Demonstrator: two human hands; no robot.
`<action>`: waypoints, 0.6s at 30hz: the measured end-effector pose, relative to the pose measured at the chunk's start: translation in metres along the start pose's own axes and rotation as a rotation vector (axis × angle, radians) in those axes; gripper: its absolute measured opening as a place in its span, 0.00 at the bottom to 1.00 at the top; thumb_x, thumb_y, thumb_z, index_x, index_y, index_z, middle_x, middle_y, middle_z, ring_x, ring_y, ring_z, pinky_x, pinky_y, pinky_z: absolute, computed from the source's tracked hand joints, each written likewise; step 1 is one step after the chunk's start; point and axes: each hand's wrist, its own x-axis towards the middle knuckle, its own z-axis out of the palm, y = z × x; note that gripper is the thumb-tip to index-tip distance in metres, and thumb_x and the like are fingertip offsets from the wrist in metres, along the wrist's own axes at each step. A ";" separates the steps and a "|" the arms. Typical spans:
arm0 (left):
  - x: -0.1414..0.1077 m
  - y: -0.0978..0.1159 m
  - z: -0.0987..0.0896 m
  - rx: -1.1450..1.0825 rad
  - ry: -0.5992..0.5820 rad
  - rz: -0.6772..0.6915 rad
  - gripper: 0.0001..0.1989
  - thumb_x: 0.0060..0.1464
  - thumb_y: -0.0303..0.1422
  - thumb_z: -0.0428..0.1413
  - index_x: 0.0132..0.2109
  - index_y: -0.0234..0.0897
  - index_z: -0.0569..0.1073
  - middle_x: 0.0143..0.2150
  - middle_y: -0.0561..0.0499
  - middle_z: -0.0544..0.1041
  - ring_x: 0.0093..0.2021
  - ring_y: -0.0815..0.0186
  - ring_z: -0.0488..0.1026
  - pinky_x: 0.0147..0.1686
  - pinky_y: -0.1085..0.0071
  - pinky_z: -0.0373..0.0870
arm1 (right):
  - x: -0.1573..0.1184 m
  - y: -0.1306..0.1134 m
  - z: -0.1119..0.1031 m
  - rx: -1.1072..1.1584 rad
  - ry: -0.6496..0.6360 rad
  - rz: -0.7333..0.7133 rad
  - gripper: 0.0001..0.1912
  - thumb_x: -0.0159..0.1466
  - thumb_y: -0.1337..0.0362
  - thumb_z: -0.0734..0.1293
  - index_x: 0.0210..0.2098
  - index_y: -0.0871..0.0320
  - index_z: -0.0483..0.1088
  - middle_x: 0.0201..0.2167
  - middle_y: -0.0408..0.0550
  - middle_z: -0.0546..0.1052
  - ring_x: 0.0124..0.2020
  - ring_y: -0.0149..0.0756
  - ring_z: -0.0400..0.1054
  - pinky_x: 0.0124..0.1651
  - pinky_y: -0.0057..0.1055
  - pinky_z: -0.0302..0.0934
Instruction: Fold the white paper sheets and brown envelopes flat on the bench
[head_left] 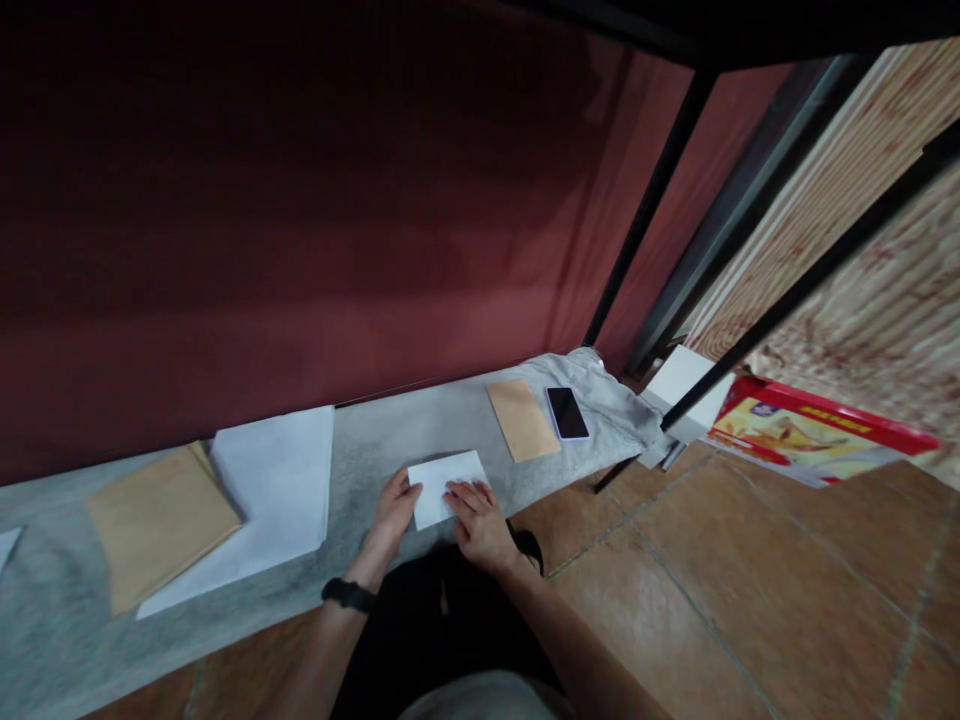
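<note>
A white paper piece [439,478] is located in front of the torso, near the front edge of the cloth-covered surface [367,465]. Whether it is fully supported by the surface or slightly raised cannot be determined.

The left edge of the paper is gripped by the left hand [394,508]: the thumb is placed on the upper face and the fingers are curled in at the edge, their tips being hidden. The right hand [480,522] is laid palm down over the right part, with its fingers extended and slightly spread; nothing is enclosed by it. The position of its thumb cannot be made out.

The paper is judged to be very light, thin and flexible. Little force should be needed, but creasing, crumpling and tearing are to be guarded against. Sliding on the cloth is considered likely if one side is left unrestrained. Hold is best taken at a side edge or corner by a light pinch, with the face steadied by flat fingers.

To the right, a tan envelope [523,420] is positioned just beside a phone [568,414].
</note>
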 end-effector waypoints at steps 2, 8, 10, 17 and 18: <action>0.007 -0.003 -0.003 0.095 0.032 0.030 0.24 0.49 0.31 0.55 0.55 0.35 0.71 0.35 0.50 0.80 0.30 0.65 0.75 0.30 0.71 0.69 | -0.001 0.003 0.002 0.016 0.030 0.037 0.28 0.63 0.71 0.63 0.63 0.55 0.67 0.64 0.49 0.70 0.65 0.39 0.62 0.70 0.43 0.51; 0.024 -0.012 0.005 0.216 0.107 0.134 0.32 0.52 0.30 0.52 0.66 0.35 0.64 0.35 0.50 0.80 0.28 0.65 0.74 0.32 0.69 0.72 | 0.020 0.007 0.004 -0.099 0.097 0.099 0.24 0.70 0.66 0.60 0.65 0.56 0.65 0.67 0.52 0.66 0.68 0.42 0.58 0.70 0.45 0.52; 0.029 -0.015 0.009 0.235 0.108 0.161 0.30 0.53 0.30 0.52 0.64 0.35 0.67 0.36 0.49 0.80 0.31 0.63 0.76 0.35 0.66 0.74 | 0.025 0.009 0.008 -0.159 0.096 0.130 0.24 0.72 0.63 0.60 0.66 0.56 0.64 0.68 0.52 0.65 0.69 0.44 0.56 0.70 0.46 0.51; 0.029 -0.018 0.012 0.606 0.209 0.391 0.22 0.57 0.28 0.48 0.57 0.33 0.73 0.54 0.39 0.76 0.53 0.56 0.75 0.59 0.57 0.69 | 0.024 0.018 0.023 -0.212 0.097 0.185 0.23 0.73 0.58 0.60 0.65 0.56 0.65 0.67 0.53 0.66 0.68 0.46 0.59 0.70 0.49 0.49; 0.025 -0.018 0.012 0.676 0.224 0.413 0.22 0.58 0.28 0.47 0.57 0.33 0.74 0.56 0.37 0.75 0.56 0.55 0.74 0.60 0.56 0.68 | 0.023 0.018 0.024 -0.213 0.099 0.185 0.23 0.73 0.58 0.60 0.65 0.56 0.65 0.67 0.53 0.66 0.68 0.46 0.60 0.71 0.48 0.48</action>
